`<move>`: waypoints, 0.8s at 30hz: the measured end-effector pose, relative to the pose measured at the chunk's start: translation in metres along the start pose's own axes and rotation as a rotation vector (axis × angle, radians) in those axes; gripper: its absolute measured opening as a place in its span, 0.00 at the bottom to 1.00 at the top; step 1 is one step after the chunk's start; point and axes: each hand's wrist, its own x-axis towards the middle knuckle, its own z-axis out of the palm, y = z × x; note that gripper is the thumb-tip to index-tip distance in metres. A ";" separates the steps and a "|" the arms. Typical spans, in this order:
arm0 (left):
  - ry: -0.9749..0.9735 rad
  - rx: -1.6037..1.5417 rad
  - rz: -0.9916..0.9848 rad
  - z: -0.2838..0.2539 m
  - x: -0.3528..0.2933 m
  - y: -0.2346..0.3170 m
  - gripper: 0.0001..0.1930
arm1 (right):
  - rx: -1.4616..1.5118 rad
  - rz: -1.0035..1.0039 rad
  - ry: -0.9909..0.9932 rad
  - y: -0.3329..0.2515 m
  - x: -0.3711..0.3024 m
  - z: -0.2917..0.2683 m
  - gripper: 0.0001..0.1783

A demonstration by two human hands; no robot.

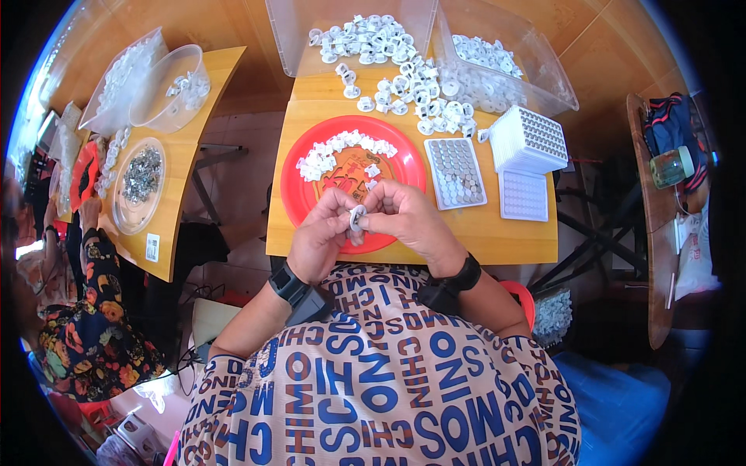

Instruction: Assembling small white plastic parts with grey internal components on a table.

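Over the near part of a red round plate [413, 159], my two hands meet at a small white plastic part [357, 217]. Fingertips of my left hand [320, 237] pinch it from one side. My right hand [406, 220] grips it from the other side with thumb and fingers, so much of the part is hidden. Small white plastic pieces [342, 146] lie in an arc along the plate's far side, and a couple more sit near its middle. Right of the plate is a white tray [434, 175] of round silvery discs, like button cells.
Stacked white trays [509, 144] stand at the right, by another tray [523, 196]. Finished-looking white round parts [404, 81] spill across the table's back, beside a clear bin [536, 85]. On the left table, a person's arm [92, 225] is near a dish of metal bits [124, 219].
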 end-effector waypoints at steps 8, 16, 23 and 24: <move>0.042 0.009 -0.019 0.004 0.002 0.000 0.06 | 0.000 0.042 -0.035 0.011 0.005 -0.009 0.06; 0.024 -0.192 -0.032 -0.001 0.008 -0.005 0.06 | -0.073 -0.066 0.053 0.003 0.003 0.001 0.07; 0.010 -0.225 -0.052 -0.004 0.011 -0.008 0.05 | -0.128 -0.111 0.061 0.002 0.006 0.007 0.06; 0.009 -0.219 -0.049 -0.003 0.011 -0.008 0.06 | -0.038 -0.107 0.079 0.003 0.007 0.009 0.05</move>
